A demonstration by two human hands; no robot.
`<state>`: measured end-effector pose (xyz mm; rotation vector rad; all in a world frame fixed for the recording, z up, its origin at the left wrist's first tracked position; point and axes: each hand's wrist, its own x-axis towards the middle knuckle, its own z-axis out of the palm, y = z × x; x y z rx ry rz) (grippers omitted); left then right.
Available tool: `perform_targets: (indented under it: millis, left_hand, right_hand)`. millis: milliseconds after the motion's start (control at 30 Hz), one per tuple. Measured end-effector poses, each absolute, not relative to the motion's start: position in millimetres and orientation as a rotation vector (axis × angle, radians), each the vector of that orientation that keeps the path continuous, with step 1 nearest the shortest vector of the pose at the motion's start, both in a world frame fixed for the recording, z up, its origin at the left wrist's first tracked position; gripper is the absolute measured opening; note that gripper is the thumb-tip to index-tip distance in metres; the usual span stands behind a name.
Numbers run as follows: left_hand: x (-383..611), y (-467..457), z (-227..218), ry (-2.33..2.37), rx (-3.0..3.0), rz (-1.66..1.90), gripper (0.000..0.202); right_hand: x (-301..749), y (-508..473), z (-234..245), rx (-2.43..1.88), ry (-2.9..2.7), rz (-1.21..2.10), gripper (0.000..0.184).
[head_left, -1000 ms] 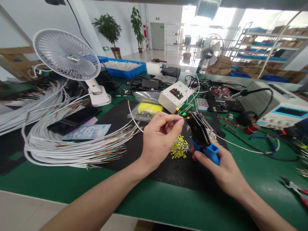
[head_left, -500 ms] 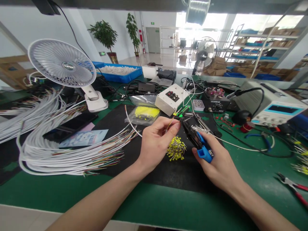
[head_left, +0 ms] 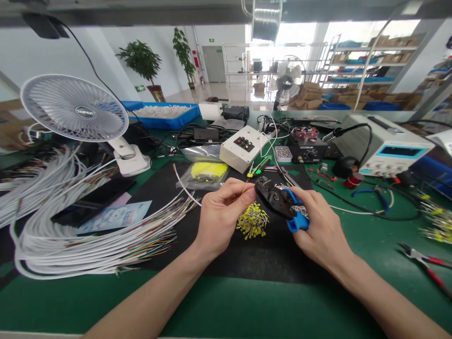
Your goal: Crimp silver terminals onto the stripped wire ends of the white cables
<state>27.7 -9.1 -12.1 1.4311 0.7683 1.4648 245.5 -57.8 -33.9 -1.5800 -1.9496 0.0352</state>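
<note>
My left hand (head_left: 221, 214) pinches a thin wire (head_left: 245, 186) between thumb and forefinger, right at the black jaws of a crimping tool (head_left: 278, 202). My right hand (head_left: 318, 226) is wrapped round the tool's blue handles and holds it tilted, jaws toward the left. Both hands hover over a black mat (head_left: 261, 254). A heap of small yellow terminals (head_left: 251, 222) lies on the mat just below the hands. A white cable (head_left: 185, 188) runs from the mat up to the left hand.
Bundles of white multi-wire cables (head_left: 81, 235) cover the left side, behind them a white desk fan (head_left: 76, 113). A bag of yellow parts (head_left: 206, 172), a white switch box (head_left: 242, 148), a soldering station (head_left: 312, 150) and a power supply (head_left: 388, 148) stand behind. Red-handled pliers (head_left: 425, 263) lie at the right.
The tool has tipped from nearly upright to lying slanted, and both hands have come lower and slightly left. My view has tilted up and shifted, so everything on the table sits lower.
</note>
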Motion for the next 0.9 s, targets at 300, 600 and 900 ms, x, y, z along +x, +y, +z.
perform_targets:
  millis: [300,600,900]
  left_hand:
    - [29,-11,-12,0.834,1.451,1.49,0.02]
    - [29,-13,-14,0.808,1.476,1.504,0.012]
    - [29,-15,-14,0.779,1.477,1.493,0.011]
  right_hand:
    - [248,-55,-37,-1.545,-1.982,-0.067,0.072]
    - [251,-50,-43,-1.522,-1.976,-0.027,0.06]
    - [253,-44,-50,-1.472,-1.969,-0.007,0.049]
